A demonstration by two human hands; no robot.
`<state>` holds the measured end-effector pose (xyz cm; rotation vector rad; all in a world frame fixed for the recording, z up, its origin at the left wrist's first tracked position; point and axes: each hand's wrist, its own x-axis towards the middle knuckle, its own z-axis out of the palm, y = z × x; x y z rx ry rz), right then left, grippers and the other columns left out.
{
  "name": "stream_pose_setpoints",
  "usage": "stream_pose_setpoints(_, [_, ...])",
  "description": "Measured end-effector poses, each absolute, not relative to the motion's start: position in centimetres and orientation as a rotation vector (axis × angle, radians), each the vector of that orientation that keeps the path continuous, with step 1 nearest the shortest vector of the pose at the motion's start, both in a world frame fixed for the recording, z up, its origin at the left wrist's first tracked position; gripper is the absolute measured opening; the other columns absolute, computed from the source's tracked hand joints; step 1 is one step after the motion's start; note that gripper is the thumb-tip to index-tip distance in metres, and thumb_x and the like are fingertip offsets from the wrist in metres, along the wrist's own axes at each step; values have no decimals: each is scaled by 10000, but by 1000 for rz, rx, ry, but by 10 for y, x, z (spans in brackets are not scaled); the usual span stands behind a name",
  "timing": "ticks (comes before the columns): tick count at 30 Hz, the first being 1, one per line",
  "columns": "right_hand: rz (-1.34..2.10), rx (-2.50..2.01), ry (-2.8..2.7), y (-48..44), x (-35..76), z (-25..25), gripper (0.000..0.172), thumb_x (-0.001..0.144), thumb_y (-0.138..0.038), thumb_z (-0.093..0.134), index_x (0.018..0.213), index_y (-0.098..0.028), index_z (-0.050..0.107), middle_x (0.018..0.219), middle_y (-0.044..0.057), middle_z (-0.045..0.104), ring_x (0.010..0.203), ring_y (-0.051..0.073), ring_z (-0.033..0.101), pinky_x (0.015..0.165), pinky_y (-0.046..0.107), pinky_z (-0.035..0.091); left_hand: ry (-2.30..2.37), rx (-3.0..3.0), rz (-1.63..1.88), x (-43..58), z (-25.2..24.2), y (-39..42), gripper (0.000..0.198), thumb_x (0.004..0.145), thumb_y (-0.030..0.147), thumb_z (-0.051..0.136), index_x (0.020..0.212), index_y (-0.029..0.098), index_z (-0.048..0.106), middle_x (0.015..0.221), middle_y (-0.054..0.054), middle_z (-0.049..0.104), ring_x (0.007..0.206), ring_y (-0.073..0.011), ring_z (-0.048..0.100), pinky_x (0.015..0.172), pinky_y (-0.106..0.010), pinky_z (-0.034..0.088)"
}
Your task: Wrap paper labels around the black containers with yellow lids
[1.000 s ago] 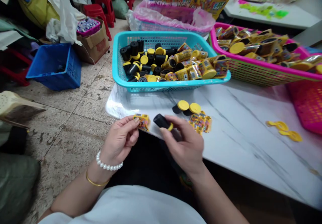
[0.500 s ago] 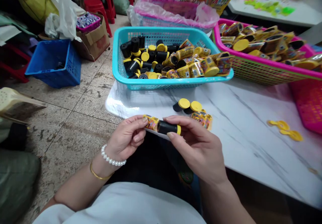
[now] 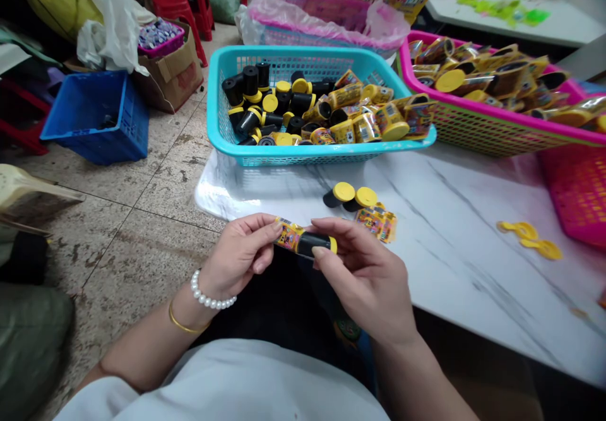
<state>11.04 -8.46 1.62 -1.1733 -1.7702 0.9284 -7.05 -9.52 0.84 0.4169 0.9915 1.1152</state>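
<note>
My left hand (image 3: 241, 254) pinches a yellow printed plastic sleeve (image 3: 288, 234) by its left end. My right hand (image 3: 364, 276) pinches a black tube with a yellow cap (image 3: 316, 243), whose black end sits partly inside the sleeve. Both hands are closed and meet just in front of the white marble-patterned table's (image 3: 449, 250) near edge. Just beyond my right hand, two more black tubes with yellow caps (image 3: 350, 195) lie on the table beside a small pile of printed sleeves (image 3: 377, 221).
A teal basket (image 3: 222, 137) of black tubes and wrapped ones stands at the table's far left. A pink basket (image 3: 478, 134) of wrapped tubes is to its right. Yellow plastic pieces (image 3: 530, 239) lie at right. A blue crate (image 3: 95, 115) and cardboard box (image 3: 173, 77) sit on the floor.
My hands came together: the tube in my right hand turned level and its black end has gone into the sleeve held by my left hand.
</note>
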Motion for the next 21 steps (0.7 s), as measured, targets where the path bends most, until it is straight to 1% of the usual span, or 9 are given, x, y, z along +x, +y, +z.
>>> stream_pose_setpoints(3, [667, -1135, -1957, -86, 110, 18, 290, 872, -150, 659, 1156, -205, 674, 929, 38, 786, 574, 112, 673, 468, 212, 528, 982, 381, 1133, -70, 11, -92, 323, 678, 342, 877, 765, 113, 666, 557, 37, 604, 314, 13, 343, 319, -130, 173])
stream_pose_setpoints(6, [413, -968, -2112, -84, 110, 20, 399, 865, -106, 660, 1247, -223, 650, 1080, 65, 790, 786, 166, 754, 689, 268, 633, 985, 352, 1159, -70, 15, -88, 341, 650, 335, 893, 757, 114, 657, 596, 21, 634, 320, 17, 347, 320, -127, 173])
stream_pose_setpoints(7, [378, -935, -2119, -84, 110, 21, 427, 868, -97, 654, 1273, -230, 641, 1126, 73, 783, 864, 185, 765, 763, 293, 645, 988, 368, 1159, -70, 16, -88, 339, 654, 340, 890, 757, 114, 659, 598, 19, 635, 322, 16, 352, 322, -127, 176])
stream_pose_setpoints(9, [323, -913, -2101, -82, 110, 19, 458, 866, -88, 649, 1296, -245, 639, 1149, 75, 780, 950, 210, 770, 843, 330, 649, 995, 428, 1149, -70, 15, -88, 327, 675, 352, 881, 759, 115, 671, 601, 18, 634, 335, 9, 370, 329, -129, 192])
stream_pose_setpoints(11, [312, -920, -2067, -82, 111, 17, 448, 858, -81, 656, 1270, -257, 659, 1135, 70, 785, 972, 220, 770, 853, 345, 653, 1010, 481, 1130, -69, 13, -90, 320, 692, 365, 872, 773, 116, 689, 605, 19, 626, 355, 2, 389, 341, -131, 207])
stream_pose_setpoints(15, [536, -970, -1879, -87, 113, 11, 362, 846, -111, 704, 1180, -250, 686, 1101, 74, 780, 945, 221, 766, 741, 324, 670, 1105, 473, 1166, -70, 12, -95, 364, 699, 392, 872, 897, 138, 702, 639, 26, 606, 427, -29, 453, 362, -128, 246])
stream_pose_setpoints(18, [667, -949, -1823, -90, 116, 9, 357, 839, -119, 731, 1170, -243, 687, 1080, 81, 764, 972, 230, 747, 740, 338, 664, 1062, 597, 1180, -72, 14, -97, 480, 682, 374, 892, 1071, 175, 692, 826, -6, 656, 575, -75, 559, 427, -153, 406])
stream_pose_setpoints(19, [659, -924, -1838, -91, 117, 9, 376, 831, -110, 741, 1178, -248, 690, 1083, 81, 751, 981, 229, 736, 762, 348, 658, 1025, 660, 1138, -73, 15, -97, 485, 674, 356, 901, 1074, 171, 696, 857, -15, 660, 614, -85, 574, 471, -168, 456])
stream_pose_setpoints(21, [592, -881, -1868, -91, 120, 11, 446, 812, -82, 758, 1213, -264, 693, 1115, 79, 703, 986, 217, 708, 792, 357, 639, 957, 736, 1035, -74, 16, -97, 398, 670, 319, 907, 969, 146, 710, 803, -10, 649, 629, -87, 572, 538, -182, 499])
